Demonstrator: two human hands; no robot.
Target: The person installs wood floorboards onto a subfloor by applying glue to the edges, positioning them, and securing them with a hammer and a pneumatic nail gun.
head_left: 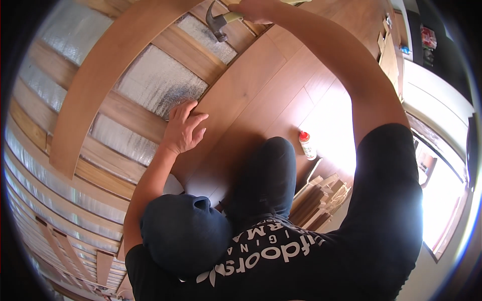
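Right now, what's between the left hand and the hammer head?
Head view: between left hand and hammer lie a silver foil panel and a wooden batten.

Glue bottle on laid floorboards, wood offcuts just below, foil insulation to left.

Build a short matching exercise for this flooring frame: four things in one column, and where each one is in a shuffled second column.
Things:
1. hammer
2. left hand
3. glue bottle
4. offcut pile

Places:
A. lying on the laid boards to the right of the knee
B. pressed flat on the edge of the laid floorboard
C. held in the right hand at the top of the view
D. stacked below the bottle, beside the leg

Pairs: 1-C, 2-B, 3-A, 4-D
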